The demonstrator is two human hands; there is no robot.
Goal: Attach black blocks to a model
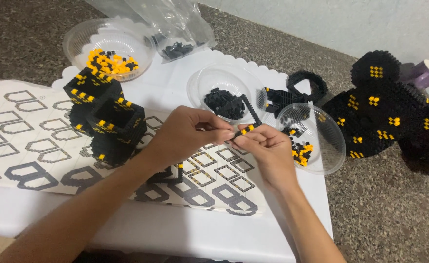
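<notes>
Far left: an instruction sheet (29, 141) printed with grey ring outlines is lying flat on the white table (185, 234). Behind it a clear plastic bowl (78, 36) is holding yellow and black bricks (111, 62), with a clear plastic bag (178, 29) of black bricks just beside it. A stacked black-and-yellow brick block (104, 119) is standing on the sheet.

Centre: the left hand (182, 134) is closing its fingertips on one end of a thin black brick frame (247, 114), which is being held above the sheet, in front of a second clear bowl (226, 90) of black bricks. The right hand (268, 146) is pinching the frame's lower end, where a few yellow bricks are showing; the two hands are touching at the fingertips.

Right: a third clear bowl (316, 141), tilted, is holding mixed black and yellow bricks. Behind it black brick loops (297, 90) are lying on the table. Off the table, on the speckled floor (385, 209), a large black-and-yellow brick figure (385, 112) is resting near a purple mug (426, 73).
</notes>
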